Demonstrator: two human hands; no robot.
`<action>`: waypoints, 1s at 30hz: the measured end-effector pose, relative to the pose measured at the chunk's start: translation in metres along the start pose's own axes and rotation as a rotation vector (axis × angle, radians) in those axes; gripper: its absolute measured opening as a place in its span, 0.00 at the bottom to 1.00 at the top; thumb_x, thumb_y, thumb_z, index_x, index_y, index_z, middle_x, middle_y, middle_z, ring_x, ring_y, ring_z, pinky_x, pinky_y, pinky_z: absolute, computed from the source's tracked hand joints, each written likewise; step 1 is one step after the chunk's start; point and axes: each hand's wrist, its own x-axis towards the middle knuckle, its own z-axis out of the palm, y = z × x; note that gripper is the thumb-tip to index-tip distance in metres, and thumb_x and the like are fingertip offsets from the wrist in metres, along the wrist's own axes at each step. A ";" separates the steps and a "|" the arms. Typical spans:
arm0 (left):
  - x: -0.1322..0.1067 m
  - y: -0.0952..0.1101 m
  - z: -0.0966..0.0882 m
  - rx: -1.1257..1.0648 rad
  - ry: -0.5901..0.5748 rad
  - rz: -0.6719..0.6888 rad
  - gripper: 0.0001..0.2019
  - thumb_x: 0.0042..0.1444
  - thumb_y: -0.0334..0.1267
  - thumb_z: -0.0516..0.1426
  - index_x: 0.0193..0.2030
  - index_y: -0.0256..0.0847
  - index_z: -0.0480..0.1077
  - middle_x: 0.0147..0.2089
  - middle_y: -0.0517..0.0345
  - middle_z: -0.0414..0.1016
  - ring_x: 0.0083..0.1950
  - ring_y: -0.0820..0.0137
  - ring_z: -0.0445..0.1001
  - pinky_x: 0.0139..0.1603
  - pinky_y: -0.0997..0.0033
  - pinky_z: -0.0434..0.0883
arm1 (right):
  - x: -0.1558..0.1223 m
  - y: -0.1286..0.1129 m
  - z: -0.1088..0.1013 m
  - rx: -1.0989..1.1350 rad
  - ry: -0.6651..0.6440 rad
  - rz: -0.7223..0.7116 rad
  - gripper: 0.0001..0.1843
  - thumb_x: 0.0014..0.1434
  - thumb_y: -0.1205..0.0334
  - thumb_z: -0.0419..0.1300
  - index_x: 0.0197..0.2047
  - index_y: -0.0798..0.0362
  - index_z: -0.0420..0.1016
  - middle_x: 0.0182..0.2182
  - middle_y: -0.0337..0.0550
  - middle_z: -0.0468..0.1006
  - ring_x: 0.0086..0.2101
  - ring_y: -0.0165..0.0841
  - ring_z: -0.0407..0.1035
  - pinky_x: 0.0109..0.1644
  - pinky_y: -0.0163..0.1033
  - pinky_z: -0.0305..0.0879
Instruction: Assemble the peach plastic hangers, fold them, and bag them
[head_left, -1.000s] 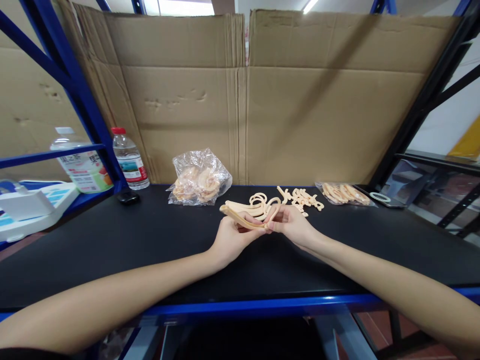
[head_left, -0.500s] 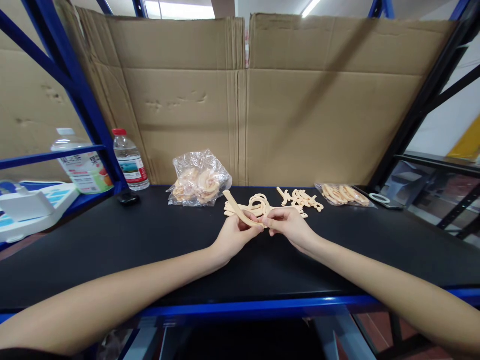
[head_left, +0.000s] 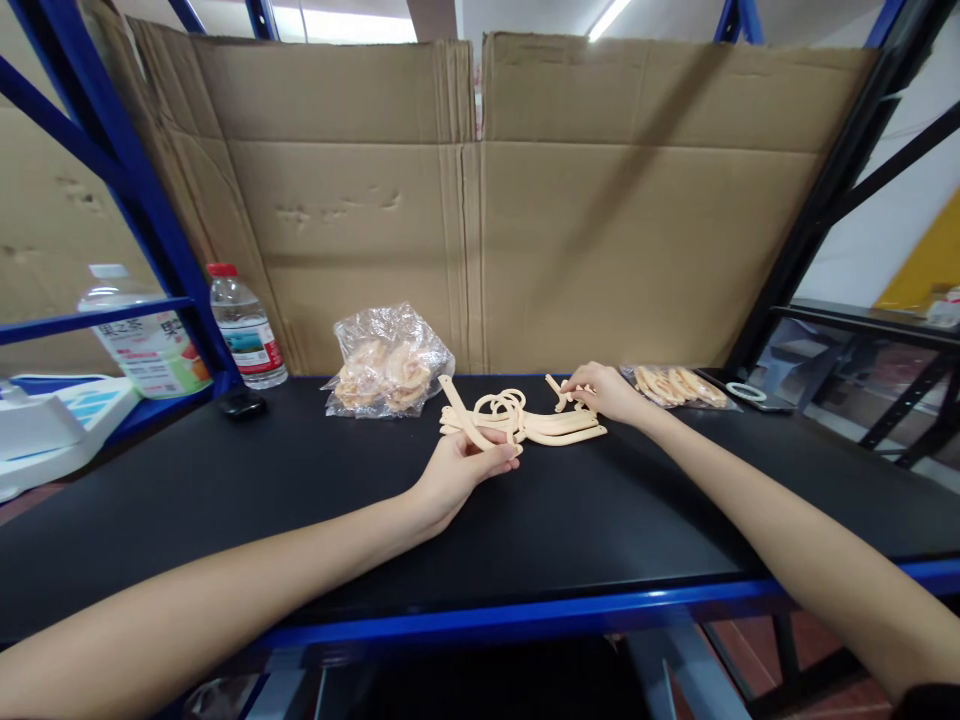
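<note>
My left hand (head_left: 459, 470) is closed on a curved cream plastic strip (head_left: 463, 418) that rises toward the back left. Just behind it a small stack of cream hook-shaped pieces (head_left: 540, 425) lies on the black shelf top (head_left: 300, 500). My right hand (head_left: 606, 392) reaches to the back right, fingers curled over a loose pile of small cream clips (head_left: 564, 392); whether it grips one I cannot see.
A clear bag of cream parts (head_left: 388, 365) lies at the back centre, another flat bag (head_left: 679, 387) at the back right beside a white ring (head_left: 741, 392). Two water bottles (head_left: 244, 325) stand at the back left near a small black object (head_left: 238, 405). Cardboard walls the rear.
My right hand let go of the strip and moved back and right to the pile of small clips. The left hand keeps the strip. The view shifted slightly to the right.
</note>
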 end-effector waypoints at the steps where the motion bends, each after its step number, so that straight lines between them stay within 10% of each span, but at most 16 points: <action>1: 0.000 0.000 0.000 0.005 -0.001 -0.007 0.13 0.40 0.35 0.69 0.32 0.33 0.74 0.34 0.55 0.76 0.37 0.71 0.76 0.46 0.69 0.73 | 0.003 0.006 0.002 -0.049 -0.057 -0.043 0.10 0.52 0.71 0.58 0.32 0.51 0.81 0.32 0.46 0.78 0.35 0.38 0.68 0.44 0.45 0.64; 8: 0.002 -0.001 -0.001 0.023 0.001 -0.007 0.11 0.42 0.36 0.69 0.32 0.35 0.74 0.34 0.56 0.76 0.36 0.72 0.75 0.44 0.70 0.72 | 0.012 0.021 0.024 -0.108 -0.238 -0.162 0.11 0.51 0.73 0.59 0.32 0.51 0.81 0.33 0.47 0.74 0.39 0.38 0.66 0.45 0.42 0.63; 16: 0.001 0.002 0.001 -0.033 -0.004 -0.023 0.12 0.41 0.35 0.69 0.32 0.34 0.74 0.33 0.57 0.75 0.35 0.73 0.75 0.43 0.72 0.71 | 0.011 0.014 0.019 -0.028 0.003 -0.130 0.09 0.58 0.68 0.53 0.36 0.55 0.74 0.34 0.46 0.68 0.36 0.35 0.65 0.43 0.40 0.62; 22: 0.000 0.003 0.000 -0.050 -0.012 -0.025 0.13 0.40 0.34 0.70 0.32 0.34 0.73 0.33 0.58 0.75 0.34 0.74 0.75 0.41 0.74 0.71 | -0.002 -0.028 0.006 0.442 0.226 0.103 0.14 0.61 0.51 0.52 0.43 0.52 0.65 0.16 0.30 0.64 0.19 0.28 0.59 0.27 0.35 0.57; 30: 0.001 0.002 -0.001 -0.074 -0.019 0.002 0.13 0.39 0.33 0.70 0.32 0.33 0.73 0.33 0.57 0.75 0.35 0.74 0.73 0.42 0.74 0.70 | -0.027 -0.089 0.013 1.189 -0.005 0.359 0.15 0.53 0.53 0.63 0.39 0.54 0.71 0.32 0.46 0.80 0.33 0.33 0.74 0.39 0.39 0.67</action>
